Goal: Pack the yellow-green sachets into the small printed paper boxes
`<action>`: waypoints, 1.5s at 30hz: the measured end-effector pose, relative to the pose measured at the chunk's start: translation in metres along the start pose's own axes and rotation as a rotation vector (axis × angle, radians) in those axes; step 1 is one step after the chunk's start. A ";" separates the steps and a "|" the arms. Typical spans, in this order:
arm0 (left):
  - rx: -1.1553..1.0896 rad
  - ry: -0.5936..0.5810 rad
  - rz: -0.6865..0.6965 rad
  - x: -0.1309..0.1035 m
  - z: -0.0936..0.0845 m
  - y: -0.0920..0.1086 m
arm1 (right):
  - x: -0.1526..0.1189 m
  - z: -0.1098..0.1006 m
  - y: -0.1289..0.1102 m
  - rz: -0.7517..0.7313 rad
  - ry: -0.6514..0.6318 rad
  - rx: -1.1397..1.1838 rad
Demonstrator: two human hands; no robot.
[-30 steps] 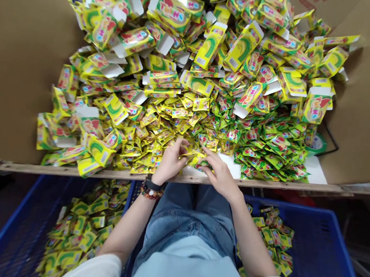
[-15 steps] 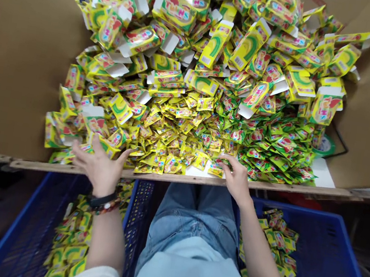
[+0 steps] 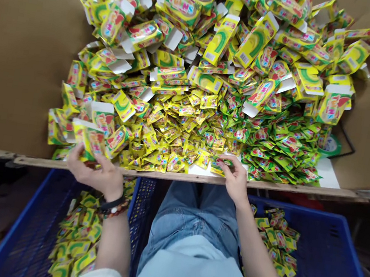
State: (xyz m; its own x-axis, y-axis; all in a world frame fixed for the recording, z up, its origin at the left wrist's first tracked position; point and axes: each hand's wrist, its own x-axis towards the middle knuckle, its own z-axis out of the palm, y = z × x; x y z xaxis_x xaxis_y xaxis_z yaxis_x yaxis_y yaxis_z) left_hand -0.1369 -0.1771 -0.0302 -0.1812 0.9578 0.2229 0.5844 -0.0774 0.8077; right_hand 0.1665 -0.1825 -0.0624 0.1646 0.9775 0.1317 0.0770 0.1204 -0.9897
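Note:
My left hand (image 3: pixel 99 172) is at the near left edge of the pile, its fingers and thumb round a yellow-green box (image 3: pixel 88 137) with an open white flap. My right hand (image 3: pixel 235 177) rests at the front edge, fingertips pinching a small green packet (image 3: pixel 218 165). Small yellow packets (image 3: pixel 159 143) lie between the hands, and green packets (image 3: pixel 282 148) are heaped to the right. Behind them rises a large pile of printed boxes (image 3: pixel 180 5), many with open flaps.
Brown cardboard walls (image 3: pixel 17 58) flank the pile. A wooden edge strip (image 3: pixel 178 176) runs along the front. Below it, blue crates (image 3: pixel 327 266) on both sides hold closed yellow boxes (image 3: pixel 76 248). A green tape roll (image 3: pixel 331 146) lies at the right.
My left hand has gone from spread fingers to holding a box, which is now raised slightly. My right hand stays nearly in place. The view has shifted a little.

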 end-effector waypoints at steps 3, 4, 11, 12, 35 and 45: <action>-0.177 -0.003 -0.034 -0.016 0.029 0.011 | -0.001 0.011 -0.012 0.101 -0.069 0.320; -0.236 -0.012 -0.041 -0.021 0.040 0.013 | -0.001 0.014 -0.017 0.140 -0.094 0.421; -0.496 -0.224 0.033 -0.042 0.090 0.020 | 0.009 0.005 -0.028 0.252 0.002 0.385; -0.417 -0.267 0.098 -0.041 0.092 0.023 | 0.008 0.002 -0.028 0.224 0.019 0.307; -0.085 0.027 0.454 -0.053 0.165 0.037 | -0.012 0.017 -0.059 -0.333 -0.103 -0.909; -0.103 0.062 0.464 -0.053 0.165 0.036 | -0.029 0.041 -0.033 -0.401 0.249 -0.863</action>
State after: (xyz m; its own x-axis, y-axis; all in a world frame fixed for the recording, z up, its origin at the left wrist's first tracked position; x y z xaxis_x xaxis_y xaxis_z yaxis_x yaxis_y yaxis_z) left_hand 0.0238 -0.1855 -0.1030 0.0313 0.7975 0.6026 0.5340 -0.5230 0.6644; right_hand 0.1191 -0.2078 -0.0361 0.1645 0.8154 0.5551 0.8479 0.1706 -0.5020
